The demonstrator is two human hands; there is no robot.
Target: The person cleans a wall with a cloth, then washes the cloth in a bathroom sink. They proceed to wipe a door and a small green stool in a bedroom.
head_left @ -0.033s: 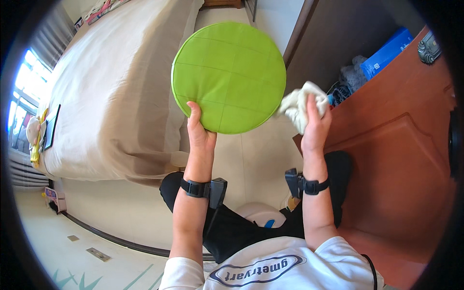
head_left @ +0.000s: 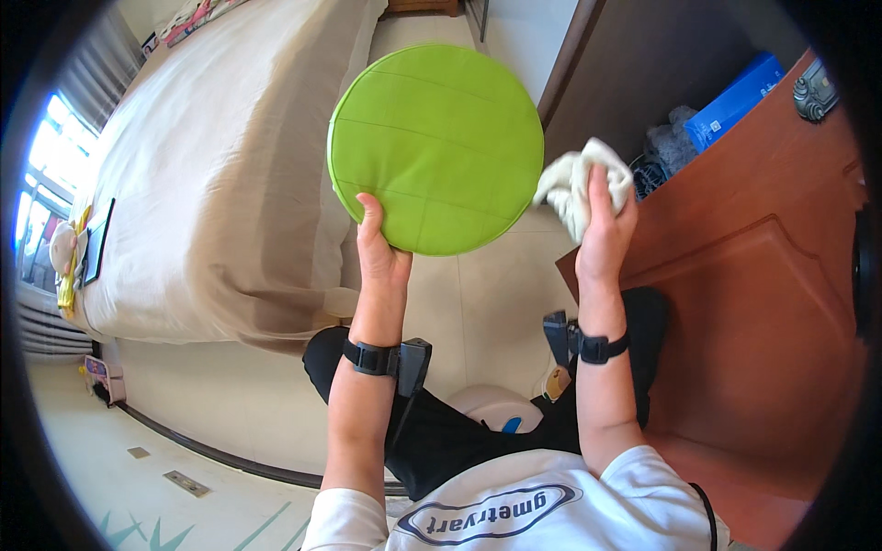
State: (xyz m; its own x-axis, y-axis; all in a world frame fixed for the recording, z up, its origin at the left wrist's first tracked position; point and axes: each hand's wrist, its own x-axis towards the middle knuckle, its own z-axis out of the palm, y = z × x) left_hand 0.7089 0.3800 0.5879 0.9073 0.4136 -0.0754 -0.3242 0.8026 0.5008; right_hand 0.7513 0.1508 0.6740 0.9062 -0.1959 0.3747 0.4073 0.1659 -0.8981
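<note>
A round green cushion [head_left: 436, 147], flat and crossed by thin seams, is held up in front of me. My left hand [head_left: 378, 243] grips its lower left edge, thumb lying on the near face and the other fingers hidden behind. To the right, my right hand [head_left: 604, 230] clasps a crumpled off-white cloth [head_left: 577, 188]. The cloth bulges out past the fingers and its left end comes close to the cushion's right rim. Both wrists carry black straps with small dark devices.
A bed [head_left: 230, 184] with a beige cover fills the left side. A reddish-brown wooden door [head_left: 735, 312] stands close on the right. Behind it are a blue box [head_left: 735, 101] and grey fabric [head_left: 672, 140]. A pale rounded object [head_left: 482, 404] sits on the floor between my legs.
My right hand has shifted slightly up and to the right with the cloth, drawing it a little off the cushion's rim. The left hand and cushion have hardly moved.
</note>
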